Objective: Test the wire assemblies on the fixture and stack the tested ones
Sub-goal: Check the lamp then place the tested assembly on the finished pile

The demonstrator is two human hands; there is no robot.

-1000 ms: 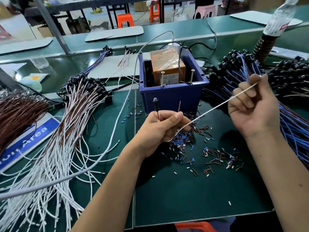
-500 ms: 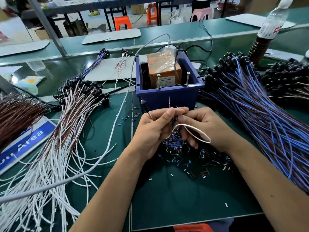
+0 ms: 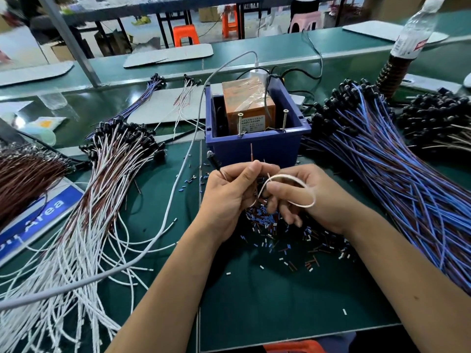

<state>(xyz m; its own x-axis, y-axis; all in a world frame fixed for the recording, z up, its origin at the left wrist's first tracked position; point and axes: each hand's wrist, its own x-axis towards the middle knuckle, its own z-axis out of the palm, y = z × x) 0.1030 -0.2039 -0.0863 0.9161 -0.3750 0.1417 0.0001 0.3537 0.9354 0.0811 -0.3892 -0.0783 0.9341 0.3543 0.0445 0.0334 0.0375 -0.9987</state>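
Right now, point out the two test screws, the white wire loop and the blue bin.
left screw (image 3: 240, 124), head view, mid shaft
right screw (image 3: 284, 120), head view, mid shaft
white wire loop (image 3: 309, 191), head view, right bend
blue bin (image 3: 257, 150), head view, front wall

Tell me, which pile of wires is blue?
The big pile on the right, beside the blue box. The left piles are white with red-brown and brown.

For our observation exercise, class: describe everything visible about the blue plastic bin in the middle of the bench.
The blue plastic bin is an open-topped, squarish tub standing upright on the green mat, just beyond both hands. Inside sits an orange box wrapped in clear tape. Two upright metal screws stand at its front rim. Black and grey cables run into it from behind. Piles of wire assemblies lie on either side.
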